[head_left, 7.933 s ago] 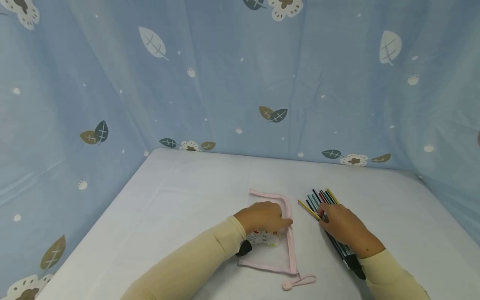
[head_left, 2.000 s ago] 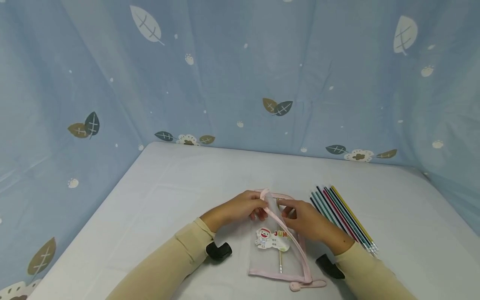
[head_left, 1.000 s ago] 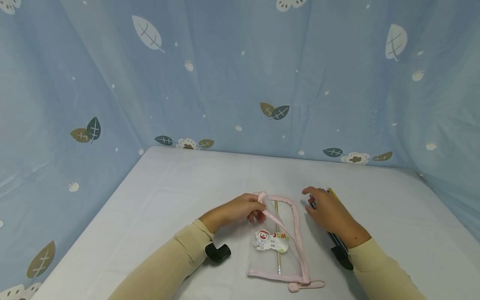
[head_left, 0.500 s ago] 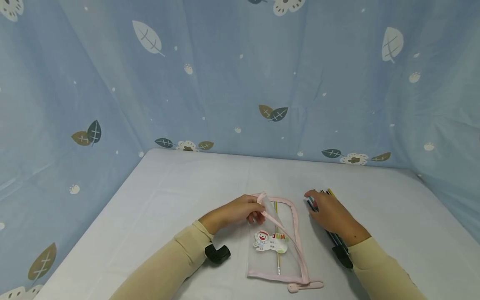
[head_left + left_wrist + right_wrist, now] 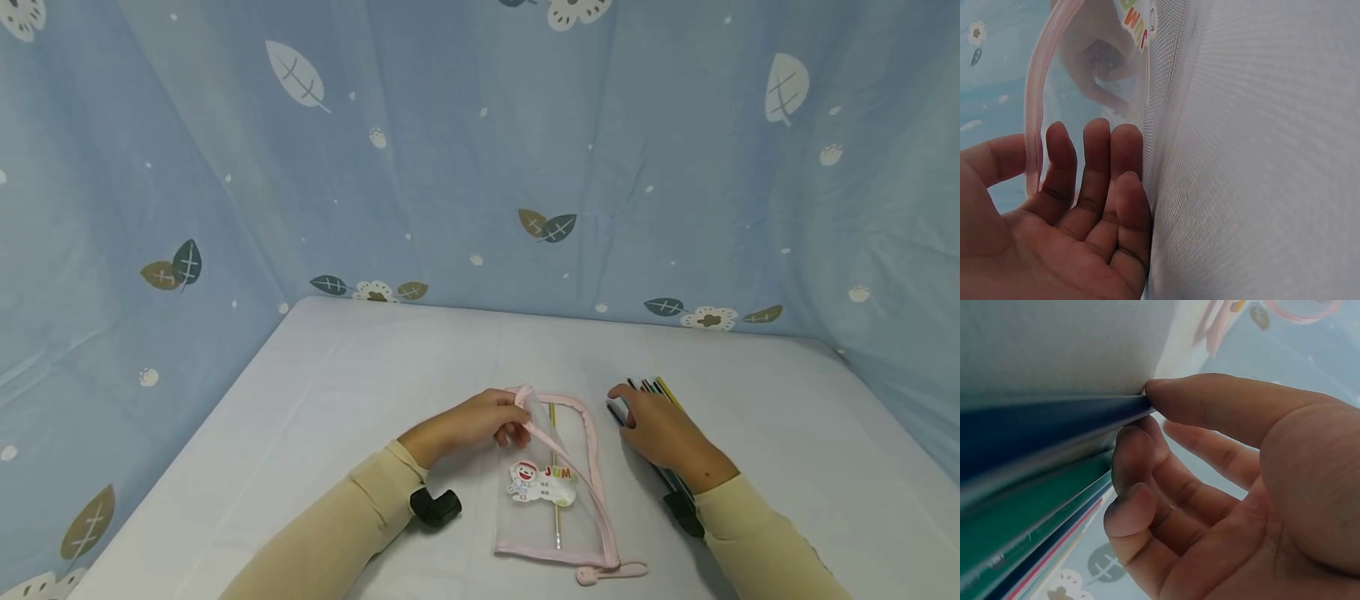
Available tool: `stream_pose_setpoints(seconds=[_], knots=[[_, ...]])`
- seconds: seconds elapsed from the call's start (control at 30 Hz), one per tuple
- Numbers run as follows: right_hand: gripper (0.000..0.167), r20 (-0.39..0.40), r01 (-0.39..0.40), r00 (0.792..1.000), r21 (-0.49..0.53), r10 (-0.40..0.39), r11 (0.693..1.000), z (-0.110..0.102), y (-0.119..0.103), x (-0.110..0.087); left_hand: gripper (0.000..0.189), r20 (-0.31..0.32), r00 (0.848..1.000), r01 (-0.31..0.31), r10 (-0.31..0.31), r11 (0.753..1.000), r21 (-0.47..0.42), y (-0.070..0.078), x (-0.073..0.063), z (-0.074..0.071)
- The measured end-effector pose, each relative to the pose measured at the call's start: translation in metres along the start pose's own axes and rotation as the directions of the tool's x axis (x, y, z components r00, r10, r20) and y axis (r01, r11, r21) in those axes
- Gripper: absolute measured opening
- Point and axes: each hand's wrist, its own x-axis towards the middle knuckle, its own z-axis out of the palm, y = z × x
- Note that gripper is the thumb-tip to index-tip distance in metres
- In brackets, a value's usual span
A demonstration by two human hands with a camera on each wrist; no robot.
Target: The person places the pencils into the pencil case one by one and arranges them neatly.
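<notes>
A clear mesh pencil case (image 5: 525, 529) with pink trim lies on the table, a "JUM" label (image 5: 542, 483) on its front. My left hand (image 5: 474, 423) pinches its pink edge (image 5: 1035, 100) between thumb and index finger, holding the front layer lifted; the other fingers are loosely bent. One yellow pencil (image 5: 557, 525) lies lengthwise inside. To the right, my right hand (image 5: 667, 429) is over a row of pencils (image 5: 663, 387), covering most of them. In the right wrist view its thumb and fingertip pinch the end of a dark blue pencil (image 5: 1054, 428); a green pencil (image 5: 1035, 500) lies beside it.
A pink zip-pull strap (image 5: 611, 572) lies at the case's near right corner. Black wrist mounts (image 5: 437, 507) sit on both arms. The white table (image 5: 390, 358) meets a blue patterned curtain (image 5: 450, 167) at the back and sides.
The yellow pencil went from the table into the case, and my left hand lifted its edge. My right hand then moved right to the pencils; the dark pencil's end has just shifted slightly left.
</notes>
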Motion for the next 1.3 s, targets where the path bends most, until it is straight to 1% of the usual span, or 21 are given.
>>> stream_pose_setpoints(seconds=[0.2, 0.43, 0.5, 0.63, 0.77, 0.93, 1.0, 1.13, 1.3], knots=[[0.051, 0.000, -0.015, 1.000, -0.011, 0.015, 1.000, -0.001, -0.002, 0.000, 0.023, -0.010, 1.000, 0.008, -0.008, 1.000, 0.006, 0.002, 0.000, 0.000], [0.058, -0.021, -0.029, 0.999, 0.052, 0.030, 0.998, -0.006, -0.005, 0.001, 0.021, -0.007, 1.000, 0.005, -0.005, 1.000, 0.000, 0.000, 0.002, 0.000], [0.057, -0.022, -0.029, 0.999, 0.072, 0.031, 0.997, -0.007, -0.006, 0.001, 0.021, -0.010, 1.000, 0.007, -0.007, 1.000, -0.001, 0.000, 0.002, 0.000], [0.046, -0.037, -0.021, 0.999, 0.108, 0.025, 0.994, -0.009, -0.007, 0.000, 0.023, -0.006, 1.000, 0.013, -0.013, 1.000, -0.002, 0.001, 0.002, 0.001], [0.039, -0.069, -0.001, 0.998, 0.111, 0.009, 0.994, -0.010, -0.008, 0.001, 0.024, -0.001, 1.000, 0.015, -0.015, 1.000, -0.004, 0.002, 0.001, 0.001], [0.040, -0.063, -0.005, 0.998, 0.111, 0.012, 0.994, -0.013, -0.009, 0.002, 0.023, -0.005, 1.000, 0.007, -0.007, 1.000, 0.010, 0.002, 0.002, 0.000], [0.041, -0.067, 0.006, 0.998, 0.108, 0.001, 0.994, -0.014, -0.009, 0.002, 0.023, -0.009, 1.000, 0.004, -0.004, 1.000, 0.018, 0.003, 0.002, -0.001], [0.043, -0.091, 0.041, 0.995, 0.096, -0.033, 0.994, -0.015, -0.009, 0.002, 0.023, -0.010, 1.000, 0.004, -0.004, 1.000, 0.017, 0.004, 0.001, -0.001], [0.042, -0.124, 0.067, 0.991, 0.068, -0.058, 0.995, -0.015, -0.011, 0.002, 0.023, -0.007, 1.000, 0.006, -0.006, 1.000, 0.019, 0.006, -0.001, -0.002]])
